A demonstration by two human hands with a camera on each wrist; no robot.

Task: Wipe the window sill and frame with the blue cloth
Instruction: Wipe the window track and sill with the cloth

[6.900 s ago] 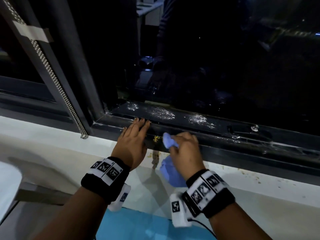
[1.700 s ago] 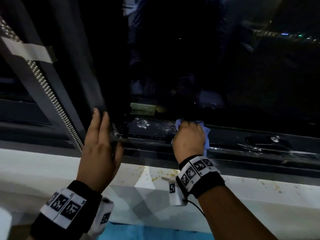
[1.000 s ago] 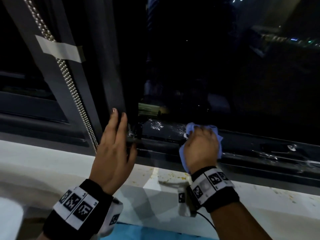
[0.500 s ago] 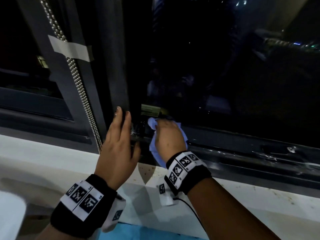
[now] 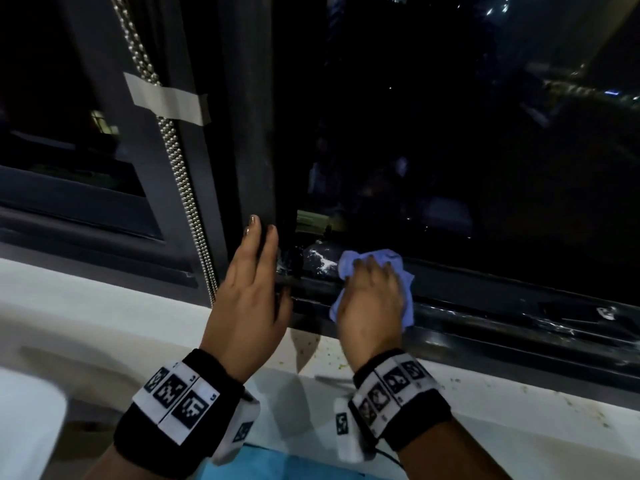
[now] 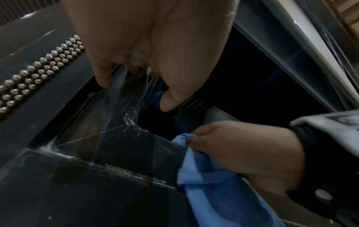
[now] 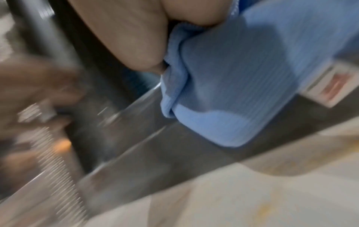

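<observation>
My right hand (image 5: pixel 369 303) holds the blue cloth (image 5: pixel 377 258) bunched under curled fingers, and it presses the cloth on the dark bottom rail of the window frame (image 5: pixel 485 327). My left hand (image 5: pixel 247 296) lies flat with straight fingers against the upright post (image 5: pixel 249 133). The cloth is mostly hidden by my hand. The right wrist view is blurred. The white sill (image 5: pixel 104 323) has small yellow specks.

Bare forearms, a black wristband (image 5: pixel 180 410) on the left wrist and another (image 5: pixel 405 407) on the right, each topped with white square-code tags, white box at each band's 6 o'clock edge, thin black cable (image 5: pixel 391 457) trailing off the right one, glossy nails (image 5: pixel 254 220) on the left hand
</observation>
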